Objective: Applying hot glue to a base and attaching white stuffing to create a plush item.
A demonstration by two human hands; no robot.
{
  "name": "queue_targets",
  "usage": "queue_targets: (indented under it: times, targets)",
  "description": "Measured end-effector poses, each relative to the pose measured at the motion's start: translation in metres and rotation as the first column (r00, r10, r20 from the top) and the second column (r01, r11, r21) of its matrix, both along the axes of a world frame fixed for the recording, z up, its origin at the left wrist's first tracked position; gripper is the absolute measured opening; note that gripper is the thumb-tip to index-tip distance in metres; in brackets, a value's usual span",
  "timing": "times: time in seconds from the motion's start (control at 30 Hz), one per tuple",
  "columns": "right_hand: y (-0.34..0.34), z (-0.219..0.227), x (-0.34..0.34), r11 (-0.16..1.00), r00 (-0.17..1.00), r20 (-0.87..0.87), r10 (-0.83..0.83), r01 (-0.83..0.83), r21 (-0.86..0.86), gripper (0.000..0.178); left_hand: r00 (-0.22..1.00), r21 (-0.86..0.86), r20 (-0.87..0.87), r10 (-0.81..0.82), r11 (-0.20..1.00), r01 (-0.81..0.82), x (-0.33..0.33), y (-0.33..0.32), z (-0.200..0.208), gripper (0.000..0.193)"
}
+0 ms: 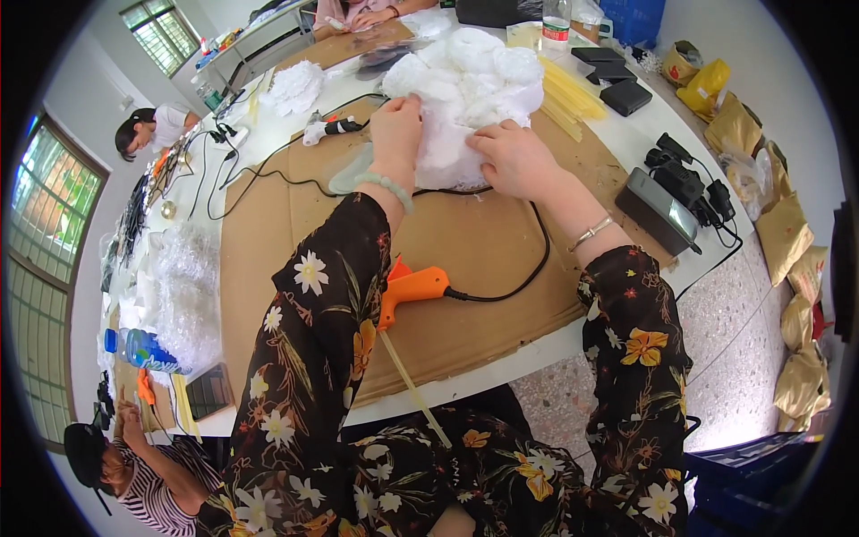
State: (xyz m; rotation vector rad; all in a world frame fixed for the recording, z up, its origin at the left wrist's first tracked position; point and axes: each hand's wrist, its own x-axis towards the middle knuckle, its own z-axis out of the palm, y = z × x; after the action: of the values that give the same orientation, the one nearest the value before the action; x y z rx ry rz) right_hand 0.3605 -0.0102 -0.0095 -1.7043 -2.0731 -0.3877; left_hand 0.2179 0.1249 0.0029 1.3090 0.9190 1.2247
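A heap of white lacy fabric (474, 76) lies on the brown cardboard sheet (501, 242) in front of me. My left hand (396, 134) pinches its left edge, thumb and fingers together. At the right edge of the heap my right hand (519, 161) has its fingers curled in on the white material; the fingertips are partly hidden. An orange hot glue gun (413, 286) rests on the cardboard below my hands, partly covered by my left sleeve. A pale glue stick (412, 385) sticks out of it toward me, and a black cord runs off it.
Yellowish glue sticks (565, 98) and black boxes (625, 97) lie right of the heap. A black power adapter (658, 210) stands near the right table edge. Clear plastic wrap (183, 286) and a blue-capped bottle (143, 349) are at left. Other people sit around the table.
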Motion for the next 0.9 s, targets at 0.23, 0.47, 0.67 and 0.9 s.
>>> queue_targets:
  times: [0.23, 0.47, 0.67, 0.9]
  targets:
    - [0.003, -0.006, 0.003, 0.997, 0.999, 0.045, 0.002, 0.002, -0.081, 0.033, 0.932, -0.197, 0.305, 0.194, 0.971, -0.138, -0.025, 0.004, 0.027, 0.018]
    - [-0.003, -0.003, -0.001, 0.989, 1.0, 0.003, 0.015, -0.014, -0.147, 0.037, 0.863, -0.152, 0.398, 0.31, 0.95, -0.271, -0.089, 0.014, 0.051, 0.026]
    - [-0.006, 0.002, -0.001, 0.99, 0.99, -0.134, -0.053, 0.035, -0.133, 0.044, 0.86, -0.084, 0.472, 0.193, 0.981, -0.174, -0.162, 0.013, 0.06, 0.026]
    - [-0.042, 0.068, -0.055, 0.969, 0.893, -0.418, 0.169, -0.073, 0.236, 0.039, 0.902, 0.136, 0.102, 0.42, 0.892, -0.431, -0.274, -0.063, 0.067, 0.028]
